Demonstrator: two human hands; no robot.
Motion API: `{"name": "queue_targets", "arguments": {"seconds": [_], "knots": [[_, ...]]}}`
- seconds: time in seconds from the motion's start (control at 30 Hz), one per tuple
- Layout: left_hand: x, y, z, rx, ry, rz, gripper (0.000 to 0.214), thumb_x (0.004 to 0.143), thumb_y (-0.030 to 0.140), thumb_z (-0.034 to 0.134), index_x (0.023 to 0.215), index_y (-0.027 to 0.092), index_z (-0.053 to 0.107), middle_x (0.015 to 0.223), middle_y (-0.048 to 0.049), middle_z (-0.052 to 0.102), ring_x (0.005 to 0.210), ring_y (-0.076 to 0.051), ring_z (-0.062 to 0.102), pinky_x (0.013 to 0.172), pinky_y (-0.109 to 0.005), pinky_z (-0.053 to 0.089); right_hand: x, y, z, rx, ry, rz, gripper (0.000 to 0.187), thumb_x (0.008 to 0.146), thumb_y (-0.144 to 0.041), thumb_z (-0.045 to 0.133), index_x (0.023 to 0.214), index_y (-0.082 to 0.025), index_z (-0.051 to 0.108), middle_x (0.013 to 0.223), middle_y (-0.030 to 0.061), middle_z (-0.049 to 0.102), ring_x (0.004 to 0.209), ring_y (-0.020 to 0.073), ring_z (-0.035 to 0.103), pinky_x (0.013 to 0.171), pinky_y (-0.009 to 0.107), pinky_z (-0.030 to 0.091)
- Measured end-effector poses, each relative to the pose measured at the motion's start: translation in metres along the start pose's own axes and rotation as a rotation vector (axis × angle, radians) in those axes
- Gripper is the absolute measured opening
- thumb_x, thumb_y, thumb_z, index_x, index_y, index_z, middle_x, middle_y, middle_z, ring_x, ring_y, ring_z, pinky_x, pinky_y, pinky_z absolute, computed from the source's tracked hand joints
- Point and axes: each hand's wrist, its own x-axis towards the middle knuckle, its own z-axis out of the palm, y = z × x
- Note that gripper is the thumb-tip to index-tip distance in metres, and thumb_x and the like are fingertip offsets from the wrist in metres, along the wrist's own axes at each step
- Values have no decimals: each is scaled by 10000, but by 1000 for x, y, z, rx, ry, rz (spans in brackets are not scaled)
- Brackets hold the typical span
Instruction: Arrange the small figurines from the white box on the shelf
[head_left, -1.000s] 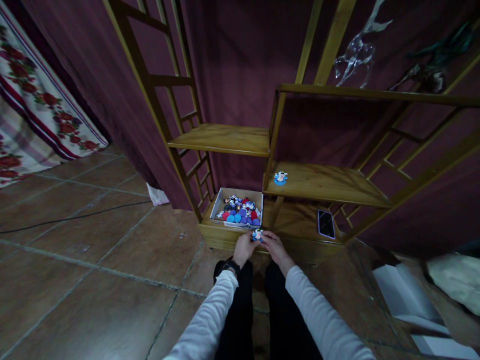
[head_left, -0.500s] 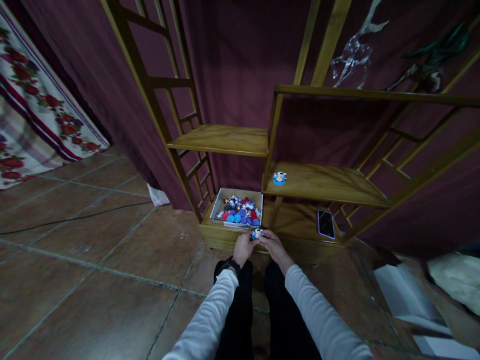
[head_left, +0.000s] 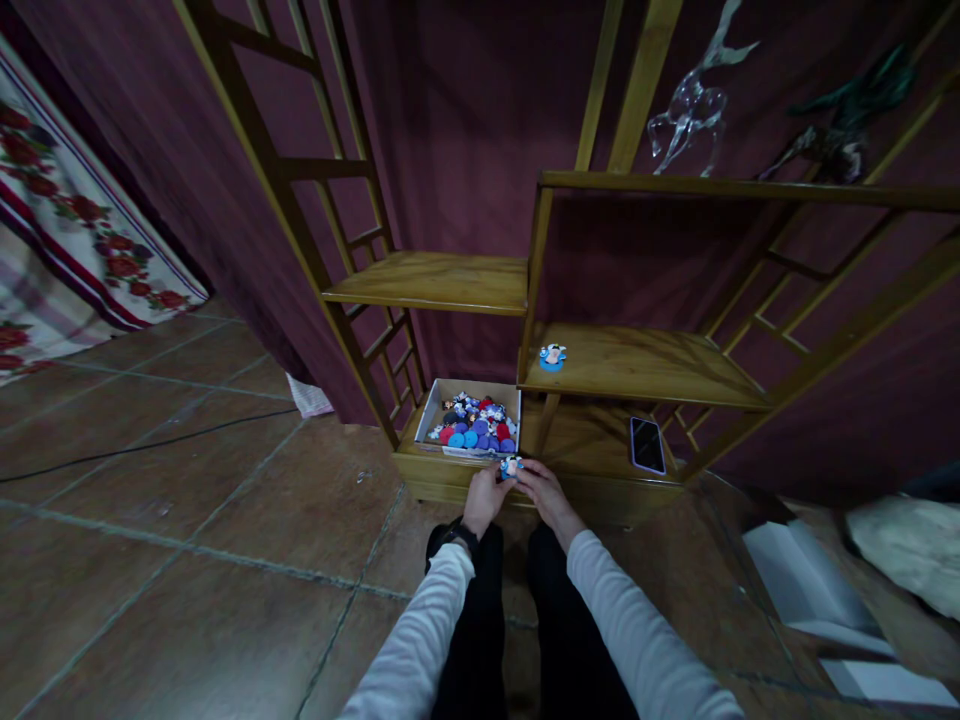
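Between my two hands is a small toy figurine (head_left: 511, 467), pale with blue and dark parts, held just in front of the box. My left hand (head_left: 484, 497) is closed on its left side, and my right hand (head_left: 545, 490) pinches it from the right. Part of the figurine is hidden by my fingers. Beyond them, a shallow cardboard box (head_left: 426, 413) sits on the low shelf, filled with several jumbled figurines (head_left: 480, 420) on purple, blue and red round bases. A similar figurine on a blue base (head_left: 553, 357) stands at the left end of the middle shelf.
A phone (head_left: 647, 445) lies on the bottom shelf at right. Above stand a clear glass deer (head_left: 691, 110) and a dark green statue (head_left: 847, 120). Wooden uprights (head_left: 534, 270) divide the unit. A black cable (head_left: 150, 437) crosses the tiled floor; white boards (head_left: 814, 585) lie at right.
The view has shifted slightly, so the shelf and its contents appear a little further left. Both hands keep hold of the figurine, with almost no change in grip.
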Motion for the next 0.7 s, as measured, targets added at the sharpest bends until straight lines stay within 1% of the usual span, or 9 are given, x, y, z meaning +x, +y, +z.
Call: {"name": "queue_targets", "arguments": {"seconds": [0.1, 0.23, 0.4, 0.5, 0.6, 0.7], "knots": [[2, -3, 1, -35, 1, 5, 240, 675, 209, 668, 913, 184, 669, 800, -47, 704, 767, -184, 635, 737, -265, 456, 1, 1, -2, 27, 3, 3, 346, 559, -395, 775, 810, -193, 651, 875, 41, 688, 838, 204, 647, 810, 381, 505], [3, -7, 3, -89, 3, -15, 231, 647, 191, 693, 877, 184, 674, 817, -49, 707, 793, -190, 641, 767, -278, 465, 2, 3, -2, 10, 3, -16, 365, 527, -380, 792, 806, -189, 654, 886, 39, 684, 857, 210, 641, 809, 381, 507], [6, -13, 5, -128, -16, -10, 212, 642, 171, 688, 854, 176, 677, 824, -53, 708, 797, -197, 642, 780, -297, 473, 1, 2, 0, -25, 7, -13, 344, 529, -358, 793, 790, -185, 650, 857, 26, 673, 835, 190, 632, 800, 361, 504], [8, -17, 7, -175, -4, -26, 221, 621, 163, 697, 841, 168, 674, 821, -54, 705, 791, -194, 638, 776, -300, 478, 1, 1, 0, -26, 11, -14, 339, 527, -349, 793, 784, -183, 647, 850, 25, 669, 842, 193, 626, 801, 361, 502], [9, -19, 9, -247, 15, -10, 277, 615, 170, 697, 890, 163, 665, 825, -45, 699, 780, -177, 631, 763, -288, 481, 2, 2, -1, 4, -15, -9, 335, 537, -351, 791, 792, -189, 648, 858, 20, 668, 850, 189, 623, 814, 355, 496], [10, -20, 9, -321, 11, 10, 354, 603, 162, 693, 954, 149, 648, 778, -18, 683, 715, -144, 615, 725, -265, 484, 3, 2, -3, 23, -40, -3, 333, 548, -358, 789, 807, -201, 651, 882, 16, 671, 861, 186, 621, 824, 350, 491]]}}
